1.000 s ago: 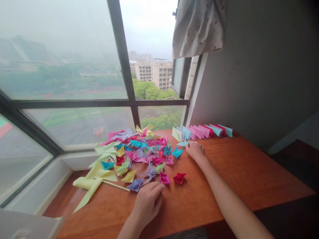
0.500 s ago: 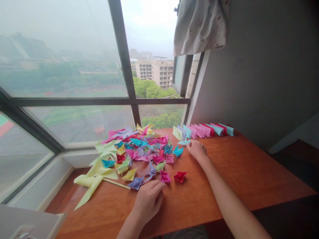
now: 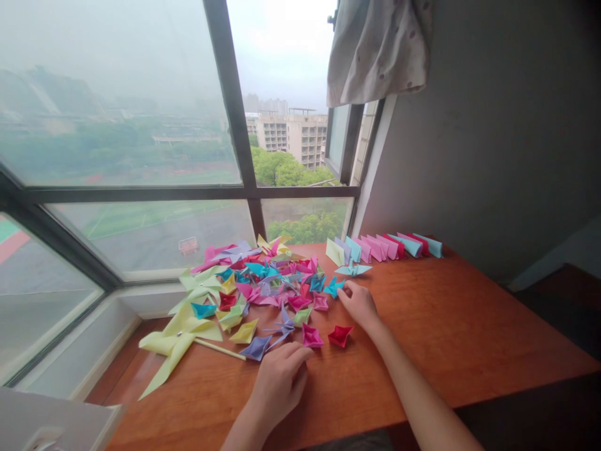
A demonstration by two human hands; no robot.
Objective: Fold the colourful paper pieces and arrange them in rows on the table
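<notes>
My right hand [image 3: 359, 305] pinches the right tip of a bright blue paper boat [image 3: 333, 287] on the table. Just beyond it lies a pale blue paper crane [image 3: 354, 270]. My left hand [image 3: 282, 383] rests on the tabletop, loosely curled with a gap between thumb and fingers and nothing visible in it. Beside its fingertips are a magenta paper boat [image 3: 312, 336] and a purple paper boat [image 3: 256, 348]. A red paper boat [image 3: 340, 336] sits between the two hands.
Many folded boats and cranes crowd the wooden table [image 3: 451, 338]. A yellow paper pinwheel [image 3: 181, 338] on a stick lies at the left. A row of folded paper planes [image 3: 382, 247] stands at the back right, by the window frame [image 3: 300, 193].
My right hand has moved from the pale blue crane toward me and slightly left, onto the bright blue boat. The crane is let go and lies on the table. My left hand stays put.
</notes>
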